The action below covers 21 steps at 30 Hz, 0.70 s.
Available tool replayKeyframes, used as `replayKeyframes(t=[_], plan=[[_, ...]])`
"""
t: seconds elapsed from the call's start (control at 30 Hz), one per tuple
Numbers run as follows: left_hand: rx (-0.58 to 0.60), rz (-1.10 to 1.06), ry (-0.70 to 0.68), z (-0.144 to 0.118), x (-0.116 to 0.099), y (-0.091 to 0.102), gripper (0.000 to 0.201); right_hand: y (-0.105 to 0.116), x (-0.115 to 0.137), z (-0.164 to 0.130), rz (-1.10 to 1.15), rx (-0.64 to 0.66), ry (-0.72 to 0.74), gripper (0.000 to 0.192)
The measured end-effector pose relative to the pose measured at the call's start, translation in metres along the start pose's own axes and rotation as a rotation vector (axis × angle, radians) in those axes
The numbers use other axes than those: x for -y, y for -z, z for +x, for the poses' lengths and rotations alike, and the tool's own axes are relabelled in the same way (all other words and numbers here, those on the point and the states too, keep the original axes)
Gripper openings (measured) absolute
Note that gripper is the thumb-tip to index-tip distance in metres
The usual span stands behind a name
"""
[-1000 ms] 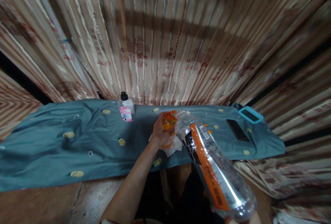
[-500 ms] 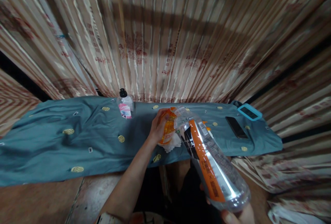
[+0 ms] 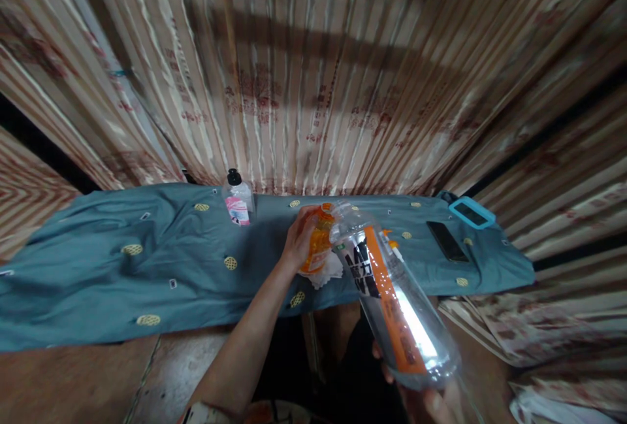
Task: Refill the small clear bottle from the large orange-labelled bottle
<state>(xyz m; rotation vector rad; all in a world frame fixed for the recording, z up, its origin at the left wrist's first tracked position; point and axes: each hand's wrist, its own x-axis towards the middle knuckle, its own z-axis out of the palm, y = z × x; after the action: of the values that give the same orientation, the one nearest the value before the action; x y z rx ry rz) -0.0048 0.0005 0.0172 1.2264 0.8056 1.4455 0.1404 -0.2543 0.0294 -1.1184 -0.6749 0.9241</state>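
Note:
My left hand is wrapped around a small bottle of orange liquid, which stands upright on the cloth. Under and beside it lies a crumpled white tissue. My right hand grips the base end of a large clear plastic bottle with an orange and silver label. The large bottle is tilted, its mouth end at the small bottle's top; whether the two touch I cannot tell. Partly hidden behind the large bottle is an orange-and-white pump top.
A clear bottle with a black cap and pink label stands at the back left. On the right lie a black phone and a blue-framed device. Teal cloth covers the narrow table; patterned curtains hang behind it.
The base end of the large bottle has shifted slightly left and up, with my right hand following. My left hand and the small bottle stay almost in place.

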Motion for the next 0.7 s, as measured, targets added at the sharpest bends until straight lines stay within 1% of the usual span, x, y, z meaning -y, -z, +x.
replayKeyframes(t=[0.07,0.13,0.2,0.3,0.37,0.43,0.57,0.7], plan=[[0.007,0.008,-0.005,0.0,-0.001,0.0,0.049,0.009,-0.009,0.003,0.055,-0.007,-0.029,0.059],[0.013,0.018,0.0,-0.001,-0.002,0.0,0.049,0.023,-0.02,0.008,0.128,-0.003,-0.094,0.055],[0.012,0.025,0.011,-0.001,-0.002,0.0,0.048,0.036,-0.03,0.015,0.203,0.043,-0.141,0.049],[0.017,0.033,0.022,-0.003,-0.002,0.0,0.048,0.046,-0.039,0.024,0.342,-0.029,-0.19,0.053],[0.022,0.052,0.02,-0.004,-0.001,0.0,0.048,0.046,-0.041,0.03,0.398,-0.065,-0.213,0.059],[0.028,0.071,0.008,-0.004,-0.001,0.001,0.047,0.042,-0.04,0.034,0.418,-0.068,-0.231,0.062],[0.043,0.102,-0.005,-0.005,-0.001,0.002,0.044,0.028,-0.032,0.034,0.463,-0.104,-0.286,0.068],[0.044,0.115,-0.025,-0.005,0.003,0.002,0.049,0.014,-0.023,0.029,0.501,-0.129,-0.347,0.084]])
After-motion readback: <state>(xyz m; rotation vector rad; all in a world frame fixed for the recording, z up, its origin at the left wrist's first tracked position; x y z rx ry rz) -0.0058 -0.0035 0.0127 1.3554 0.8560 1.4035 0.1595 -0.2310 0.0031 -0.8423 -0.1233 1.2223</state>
